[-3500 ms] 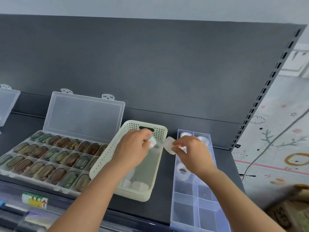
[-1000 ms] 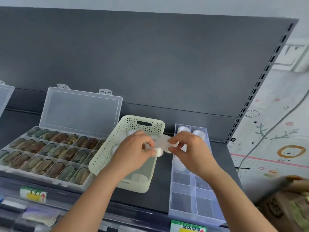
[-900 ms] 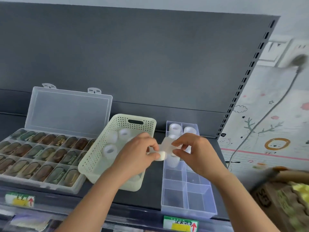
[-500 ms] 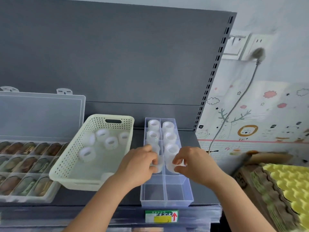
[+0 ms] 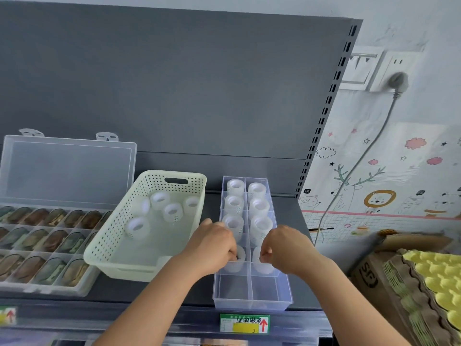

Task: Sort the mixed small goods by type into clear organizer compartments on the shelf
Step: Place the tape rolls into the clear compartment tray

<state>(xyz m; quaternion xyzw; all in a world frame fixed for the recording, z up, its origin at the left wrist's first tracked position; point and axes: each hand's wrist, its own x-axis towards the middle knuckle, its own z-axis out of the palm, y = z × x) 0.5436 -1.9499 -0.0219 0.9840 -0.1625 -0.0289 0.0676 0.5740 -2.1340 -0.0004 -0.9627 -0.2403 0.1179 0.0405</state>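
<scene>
A clear two-column organizer (image 5: 252, 293) stands on the dark shelf, its rear compartments each holding one white tape roll (image 5: 259, 191). My left hand (image 5: 212, 245) grips a white roll (image 5: 239, 255) down in the fourth left compartment. My right hand (image 5: 284, 248) holds another white roll (image 5: 259, 260) in the fourth right compartment. The front two compartments are bare. The pale perforated basket (image 5: 104, 250) to the left holds several loose white rolls (image 5: 137, 227).
An open clear case (image 5: 62, 245) with rows of brown and green pieces sits at far left, its lid (image 5: 67, 171) upright. A price tag (image 5: 244, 323) marks the shelf edge. A cardboard box (image 5: 374, 275) with yellow egg trays (image 5: 439, 280) stands at right; a cable (image 5: 354, 171) hangs on the wall.
Both hands carried a roll each from above the basket over to the organizer and lowered them into the fourth row. The view swung right.
</scene>
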